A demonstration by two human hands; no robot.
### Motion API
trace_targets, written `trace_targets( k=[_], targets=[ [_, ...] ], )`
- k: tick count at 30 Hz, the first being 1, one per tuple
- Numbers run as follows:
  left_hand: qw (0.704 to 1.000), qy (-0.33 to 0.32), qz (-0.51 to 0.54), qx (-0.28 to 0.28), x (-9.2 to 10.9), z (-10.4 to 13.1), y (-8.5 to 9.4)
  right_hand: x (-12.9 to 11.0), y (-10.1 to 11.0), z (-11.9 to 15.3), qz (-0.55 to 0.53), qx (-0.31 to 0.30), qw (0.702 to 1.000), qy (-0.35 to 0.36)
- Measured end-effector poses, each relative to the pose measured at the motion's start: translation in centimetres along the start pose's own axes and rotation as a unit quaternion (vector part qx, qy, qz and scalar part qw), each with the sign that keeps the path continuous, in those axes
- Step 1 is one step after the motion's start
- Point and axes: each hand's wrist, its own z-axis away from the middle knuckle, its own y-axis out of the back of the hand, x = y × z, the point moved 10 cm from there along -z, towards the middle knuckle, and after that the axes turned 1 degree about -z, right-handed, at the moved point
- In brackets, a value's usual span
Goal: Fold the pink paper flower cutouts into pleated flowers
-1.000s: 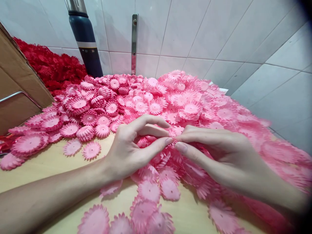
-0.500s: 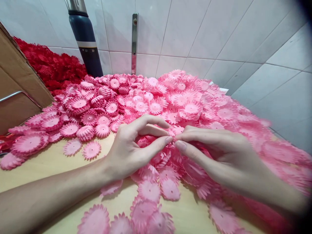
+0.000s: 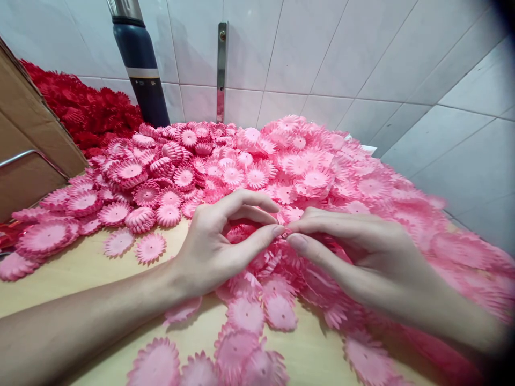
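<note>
Over the middle of a heap of pink scalloped petal discs [image 3: 317,179], my left hand [image 3: 225,236] and my right hand [image 3: 358,252] meet fingertip to fingertip. The left thumb and fingers are closed in a pinch. Thumb and index finger of the right hand are pressed together just beside them. Whatever sits between the fingertips is too small to make out against the pink behind. Loose discs [image 3: 246,315], each with a tiny centre hole, lie on the pale tabletop [image 3: 100,295] below the hands.
Curled, darker-edged pink flower pieces [image 3: 131,170] are piled at left. Behind them are red petals [image 3: 80,107] and a dark blue bottle [image 3: 140,69]. A cardboard box [image 3: 32,128] stands at the left edge. The tiled wall [image 3: 322,53] carries a metal strip [image 3: 221,69].
</note>
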Motion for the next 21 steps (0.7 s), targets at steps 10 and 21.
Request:
trace_targets(
  k=[10,21],
  targets=[
    [1.0,-0.004,0.007,-0.008,-0.13,0.03,-0.17,0.2,-0.09,0.1,0.003,-0.005,1.0,-0.005],
    [1.0,-0.008,0.006,-0.006,-0.03,0.04,-0.17,0.42,-0.34,0.09,-0.005,-0.015,1.0,-0.015]
  ],
)
